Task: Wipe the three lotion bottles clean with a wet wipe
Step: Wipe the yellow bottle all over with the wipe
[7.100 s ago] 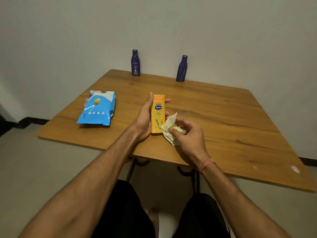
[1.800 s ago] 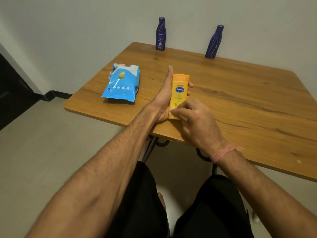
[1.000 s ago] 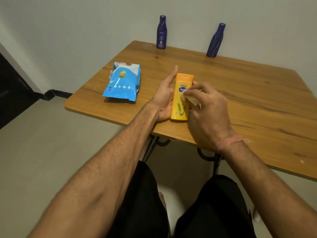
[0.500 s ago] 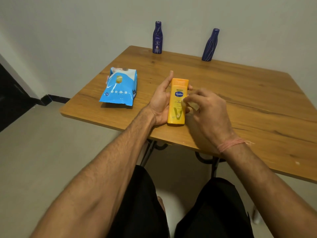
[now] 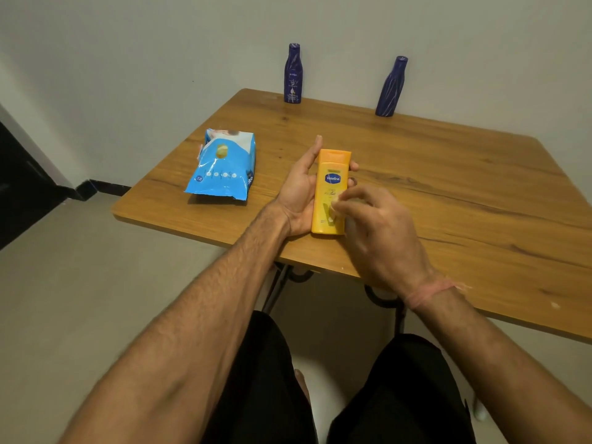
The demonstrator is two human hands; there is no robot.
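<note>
So the right hand (image 5: 381, 232), pinching the wet wipe (image 5: 334, 208), has slid back down the yellow bottle (image 5: 330, 193) cradled in the left hand (image 5: 299, 193) at surface center, leaving two blue bottles (image 5: 293, 73) at 12 o'clock unwiped.

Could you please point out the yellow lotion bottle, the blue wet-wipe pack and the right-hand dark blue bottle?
Yellow lotion bottle (image 5: 331, 184): head view, front label.
Blue wet-wipe pack (image 5: 224, 168): head view, middle of top face.
Right-hand dark blue bottle (image 5: 390, 89): head view, mid body.
</note>
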